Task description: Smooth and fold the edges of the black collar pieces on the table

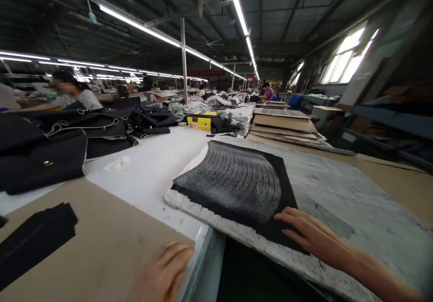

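A black sheet with a grey, curved, ribbed pattern lies on a worn grey board. My right hand rests at the sheet's near right corner, fingers stretched out and apart. Lower down, my left hand is over the near right edge of a brown cardboard sheet. Motion blurs it, and its fingers bend downward, so its grip is unclear. On the cardboard, at the left, lies a dark cut piece.
Black fabric pieces with pale edging are heaped at the left. A yellow box stands farther back, left of stacked cardboard. A dark gap opens below the board's near edge. A co-worker is at the far left.
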Demonstrator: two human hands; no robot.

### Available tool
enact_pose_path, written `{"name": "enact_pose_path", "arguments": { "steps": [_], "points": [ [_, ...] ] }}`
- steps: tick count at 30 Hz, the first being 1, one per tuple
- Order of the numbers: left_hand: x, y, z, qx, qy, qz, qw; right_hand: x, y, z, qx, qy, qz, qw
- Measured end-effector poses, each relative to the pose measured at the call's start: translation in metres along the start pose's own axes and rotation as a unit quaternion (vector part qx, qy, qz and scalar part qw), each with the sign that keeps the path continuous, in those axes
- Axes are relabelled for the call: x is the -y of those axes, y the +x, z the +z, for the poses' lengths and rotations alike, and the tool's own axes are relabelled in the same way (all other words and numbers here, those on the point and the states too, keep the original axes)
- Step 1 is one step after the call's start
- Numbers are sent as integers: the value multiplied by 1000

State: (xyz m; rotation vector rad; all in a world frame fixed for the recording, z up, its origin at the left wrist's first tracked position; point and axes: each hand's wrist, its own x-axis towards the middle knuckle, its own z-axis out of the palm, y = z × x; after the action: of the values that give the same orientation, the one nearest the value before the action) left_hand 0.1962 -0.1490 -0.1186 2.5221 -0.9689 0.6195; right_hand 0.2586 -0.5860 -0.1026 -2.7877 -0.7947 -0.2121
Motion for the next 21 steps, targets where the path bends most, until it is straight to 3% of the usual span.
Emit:
{"name": "enact_pose_path", "arguments": {
  "steps": [4,7,12,18,21],
  "points": [
    [-60,83,54,66,-71,45,994,7,-2,6,18,-56,-22,998],
    [-81,115,88,118,-81,47,989,10,4,9,39,-99,-31,994],
    [-80,131,121,140,-52,12,989,3,11,15,41,-134,-44,989],
    [-80,131,129,148,-30,-1,988,-12,17,24,29,-154,-125,980],
    [-82,133,131,137,-23,0,990,-17,19,23,12,-130,-132,983]
  ]
}}
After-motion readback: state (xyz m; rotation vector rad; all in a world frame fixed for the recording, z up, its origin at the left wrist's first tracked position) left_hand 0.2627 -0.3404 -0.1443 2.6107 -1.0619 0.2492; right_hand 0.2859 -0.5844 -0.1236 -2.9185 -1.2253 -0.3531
